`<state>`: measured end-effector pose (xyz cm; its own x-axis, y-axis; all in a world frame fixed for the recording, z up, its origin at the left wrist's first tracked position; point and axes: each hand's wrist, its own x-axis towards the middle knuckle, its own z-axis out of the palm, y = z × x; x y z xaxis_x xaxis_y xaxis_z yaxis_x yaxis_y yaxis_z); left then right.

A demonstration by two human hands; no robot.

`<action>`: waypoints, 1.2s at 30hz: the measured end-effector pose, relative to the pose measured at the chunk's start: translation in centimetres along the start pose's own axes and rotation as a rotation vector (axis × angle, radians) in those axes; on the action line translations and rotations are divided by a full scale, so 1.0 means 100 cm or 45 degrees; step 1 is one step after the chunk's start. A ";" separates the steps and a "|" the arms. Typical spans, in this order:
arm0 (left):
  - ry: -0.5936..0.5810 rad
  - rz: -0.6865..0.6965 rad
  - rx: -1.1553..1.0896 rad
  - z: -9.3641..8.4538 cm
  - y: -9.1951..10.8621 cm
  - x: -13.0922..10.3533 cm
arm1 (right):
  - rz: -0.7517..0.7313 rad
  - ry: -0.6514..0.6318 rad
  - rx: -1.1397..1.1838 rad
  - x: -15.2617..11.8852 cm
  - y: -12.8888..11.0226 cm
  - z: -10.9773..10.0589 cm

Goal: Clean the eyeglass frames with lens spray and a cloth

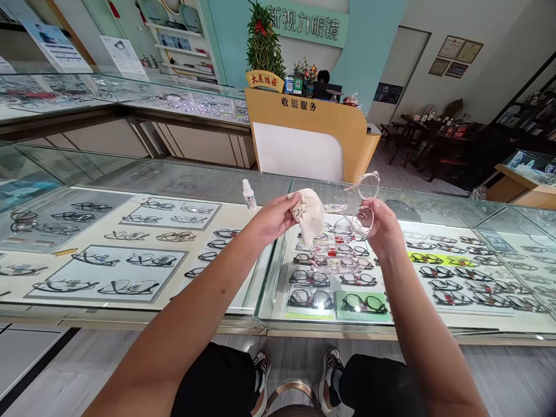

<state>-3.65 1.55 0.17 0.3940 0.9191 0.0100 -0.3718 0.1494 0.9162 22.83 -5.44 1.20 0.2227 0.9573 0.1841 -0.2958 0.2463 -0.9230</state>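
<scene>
My left hand pinches a crumpled cream cleaning cloth, which hangs from the fingers over the glass counter. To its right, my right hand grips a pair of clear-framed eyeglasses near the middle of the front. The eyeglasses are turned on end, one lens above the other, with the temples pointing left toward the cloth. A small gap seems to lie between the cloth and the lenses. A small white spray bottle stands on the counter beyond my left hand.
Beneath my hands is a glass display counter holding many eyeglasses in rows. A wooden cashier desk with a plant stands ahead, a person's head partly visible behind it. More glass cases run along the left.
</scene>
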 end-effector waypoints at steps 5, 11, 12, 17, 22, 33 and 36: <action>-0.172 -0.014 0.101 0.017 -0.008 -0.010 | -0.022 -0.097 0.059 -0.004 0.009 0.011; -0.315 -0.092 0.132 0.034 -0.016 -0.022 | -0.019 -0.205 -0.046 -0.008 0.019 0.017; -0.333 -0.088 0.143 0.037 -0.018 -0.024 | -0.020 -0.213 -0.062 -0.009 0.020 0.018; -0.405 -0.095 0.159 0.047 -0.026 -0.030 | 0.001 -0.242 -0.114 -0.013 0.027 0.024; -0.341 -0.018 0.198 0.052 -0.038 -0.033 | 0.040 -0.222 -0.139 -0.016 0.034 0.030; -0.259 0.070 0.316 0.058 -0.039 -0.034 | 0.114 -0.284 -0.076 -0.022 0.034 0.034; -0.306 0.077 0.357 0.057 -0.035 -0.035 | 0.132 -0.270 -0.069 -0.022 0.033 0.034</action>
<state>1.03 -4.22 -0.76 0.5769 0.8063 0.1307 -0.1688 -0.0389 0.9849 18.18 -6.21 -1.13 -0.0080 0.9888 0.1491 -0.2554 0.1421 -0.9563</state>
